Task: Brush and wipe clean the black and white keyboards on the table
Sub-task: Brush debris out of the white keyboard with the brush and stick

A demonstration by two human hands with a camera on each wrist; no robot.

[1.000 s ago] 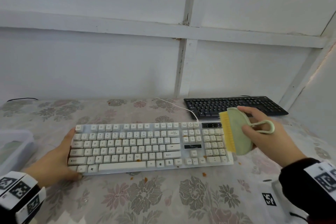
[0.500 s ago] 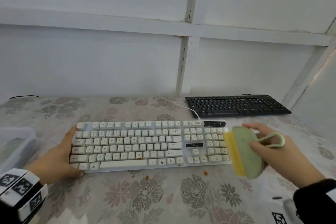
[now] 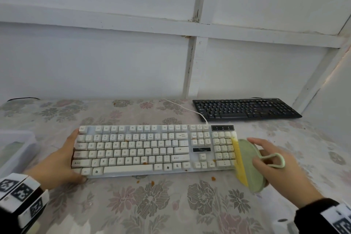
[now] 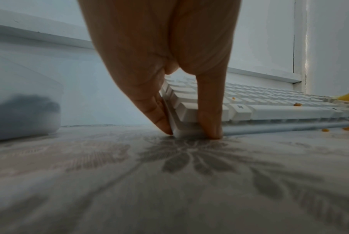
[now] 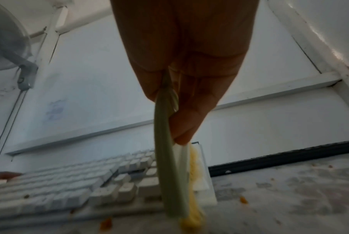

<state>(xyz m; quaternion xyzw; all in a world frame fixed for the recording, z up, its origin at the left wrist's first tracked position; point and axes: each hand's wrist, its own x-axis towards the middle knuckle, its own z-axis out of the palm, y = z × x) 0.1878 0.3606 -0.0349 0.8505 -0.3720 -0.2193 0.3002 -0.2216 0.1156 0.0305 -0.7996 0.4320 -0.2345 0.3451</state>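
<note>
The white keyboard (image 3: 155, 150) lies across the middle of the table with orange crumbs (image 3: 145, 163) among its keys. My left hand (image 3: 70, 157) holds its left end, fingers (image 4: 149, 102) along the side edge and thumb on the front edge at the corner. My right hand (image 3: 266, 156) grips a pale green brush (image 3: 250, 167) with yellow bristles (image 3: 238, 157). The bristles touch the right edge of the number pad. In the right wrist view the brush (image 5: 169, 166) stands edge-on over that end. The black keyboard (image 3: 247, 109) lies at the back right, apart from both hands.
A flowered cloth (image 3: 152, 205) covers the table, with loose crumbs (image 3: 213, 178) in front of the white keyboard. A clear plastic box (image 3: 15, 150) sits at the left edge. The white cable (image 3: 190, 110) runs back from the keyboard. White walls close in behind and at the right.
The brush has swept from over the top of the number pad rightward and toward me, down to the keyboard's right edge. My left hand has stayed on the left end.
</note>
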